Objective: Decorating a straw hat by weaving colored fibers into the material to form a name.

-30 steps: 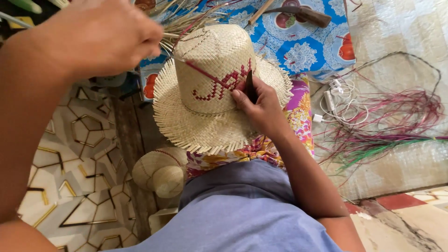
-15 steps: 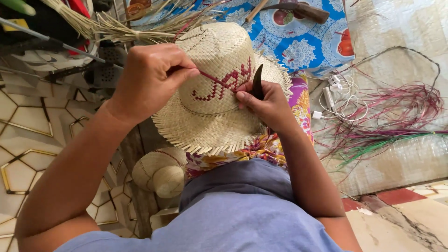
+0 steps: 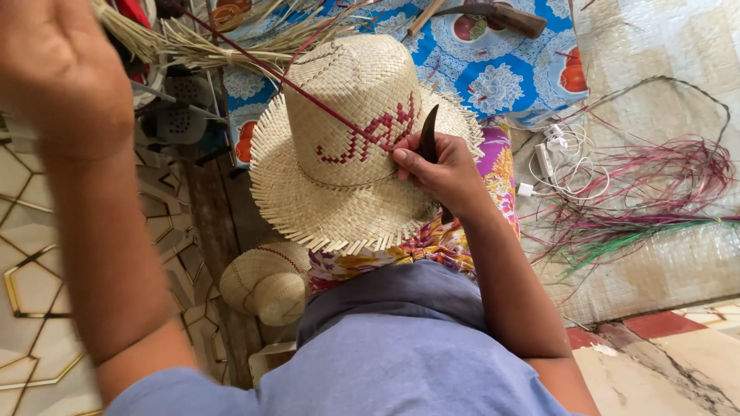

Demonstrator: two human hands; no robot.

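Since the earlier frame our left hand (image 3: 62, 73) has swung up and away from the hat crown toward the top left corner, close to the camera and blurred, drawing a long red strand (image 3: 293, 85) taut behind it. We cannot tell how its fingers sit on the strand, since only the back of the hand shows.

From the head view, the woven straw hat (image 3: 347, 162) rests on our lap, crown up and tilted toward us, its frayed brim hanging over a flowered cloth (image 3: 432, 239). Red stitching (image 3: 370, 139) runs across the crown, and the red strand enters the weave at its right end. Our right hand (image 3: 443, 173) presses against the crown just beside that spot, fingers curled tight around a dark pointed tool (image 3: 428, 135) whose tip stands up above the knuckles.

Behind the hat lies a blue patterned cloth (image 3: 501, 69) printed with white flowers and red fruit shapes, with a dark wooden-handled tool (image 3: 501, 15) on it. Right of it, a white charger and cable (image 3: 551, 162) sit on a pale woven mat (image 3: 663, 54), near a loose spray of purple, red and green strands (image 3: 640, 208). A bundle of plain straw (image 3: 208, 50) lies at the upper left. Below the brim, a second, smaller straw hat (image 3: 266, 281) sits on the floor beside our knee.
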